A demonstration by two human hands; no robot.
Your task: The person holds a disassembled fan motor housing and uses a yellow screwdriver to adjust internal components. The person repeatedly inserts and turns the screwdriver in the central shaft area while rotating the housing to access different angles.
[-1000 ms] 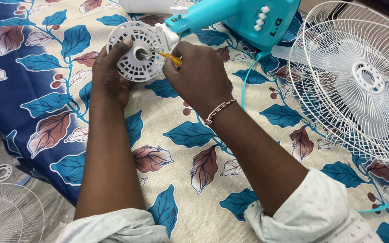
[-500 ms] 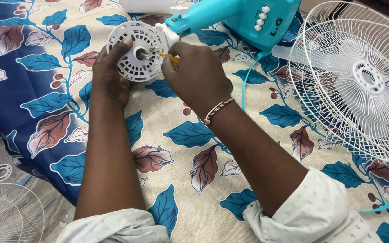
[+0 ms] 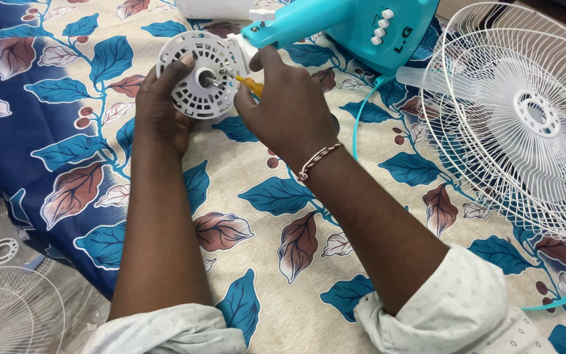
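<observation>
My left hand [image 3: 162, 111] wraps around the white round motor cover [image 3: 198, 84], fingers curled on its rim. My right hand [image 3: 289, 111], just beside the cover, pinches a yellow screwdriver [image 3: 249, 83] with its tip at the cover's middle. I think I'm working a screw; next I must keep the tip straight

Turquoise fan body [image 3: 361, 26]; white grille [image 3: 525, 118]; seemingly yellow screwdriver [image 3: 250, 84].

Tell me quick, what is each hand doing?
Left hand: closed, holding the white fan motor housing.
Right hand: closed, grip on a yellow-handled screwdriver, tip at the housing.
</observation>
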